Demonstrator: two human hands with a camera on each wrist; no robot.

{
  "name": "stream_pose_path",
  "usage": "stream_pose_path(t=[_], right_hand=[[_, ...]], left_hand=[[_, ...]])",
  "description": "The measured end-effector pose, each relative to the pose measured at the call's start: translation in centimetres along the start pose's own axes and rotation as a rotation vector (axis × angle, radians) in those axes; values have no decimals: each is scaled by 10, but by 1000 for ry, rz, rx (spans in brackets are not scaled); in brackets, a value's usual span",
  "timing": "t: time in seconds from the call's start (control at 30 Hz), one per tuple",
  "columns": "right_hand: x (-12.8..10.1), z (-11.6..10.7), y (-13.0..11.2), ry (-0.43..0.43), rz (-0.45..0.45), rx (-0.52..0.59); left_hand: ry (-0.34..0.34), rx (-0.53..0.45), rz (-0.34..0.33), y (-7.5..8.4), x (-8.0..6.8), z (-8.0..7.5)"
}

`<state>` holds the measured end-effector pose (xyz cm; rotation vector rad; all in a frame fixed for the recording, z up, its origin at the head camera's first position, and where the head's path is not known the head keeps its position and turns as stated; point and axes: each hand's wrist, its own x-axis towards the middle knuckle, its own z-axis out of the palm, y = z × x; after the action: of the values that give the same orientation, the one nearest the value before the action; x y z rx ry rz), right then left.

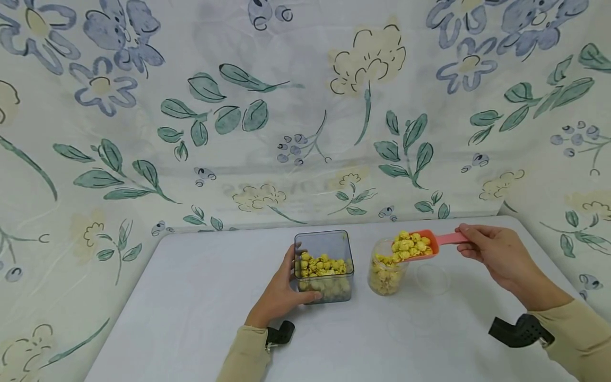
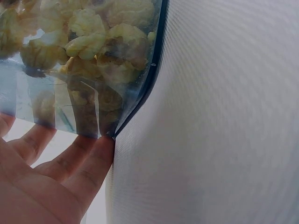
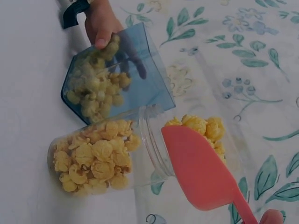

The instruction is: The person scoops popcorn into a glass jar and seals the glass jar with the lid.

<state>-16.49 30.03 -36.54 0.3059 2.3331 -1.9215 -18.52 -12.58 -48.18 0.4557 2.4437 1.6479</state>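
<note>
Head view: a square, see-through, blue-grey box (image 1: 328,242) holds yellow popcorn (image 1: 324,265) in its lower part, the pieces heaped loosely. Just beside it, apart, a clear round jar (image 3: 147,142) stands upright, popcorn filling much of its body below a ridged neck. A smooth coral scoop (image 3: 201,175), loaded with more popcorn, is at the jar's mouth. The pieces are rounded and knobbly.

The left hand (image 1: 280,297) grasps the box, thumb across the near face and fingers along the left side. The right hand (image 1: 498,257) pinches the end of the scoop's slim handle between thumb and fingers.

A faint clear disc (image 1: 433,279) lies near the jar on the white tabletop (image 1: 200,286). Behind and at both sides hangs pale, creased cloth (image 1: 305,53) printed with blue and cream flowers and green leaves.
</note>
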Motion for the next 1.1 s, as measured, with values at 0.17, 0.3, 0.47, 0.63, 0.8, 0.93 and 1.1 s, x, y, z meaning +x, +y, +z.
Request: stream_pose_path(t=[0.17,0.3,0.47,0.63,0.8,0.93,1.1], right_hand=[[0,-1,-1,6,2,-12],[-1,-1,-2,20,-2,-41],[-1,-1,-4,33,-5,-52],[-2,0,-5,38,-10,-60],[-1,0,-6,37,-13,-80],[-1,-1,-6,36,-22,-105],[0,-3,-8,32,-33,-119]], left_hand=[[0,3,3,0,1,0],[0,17,1,0,1,1],[-3,15,-6,-1,2,1],[-4,13,-3,-1,1,1],[-8,0,3,-2,1,1],[-4,8,1,-2,1,1],[-1,20,2,-2,1,1]])
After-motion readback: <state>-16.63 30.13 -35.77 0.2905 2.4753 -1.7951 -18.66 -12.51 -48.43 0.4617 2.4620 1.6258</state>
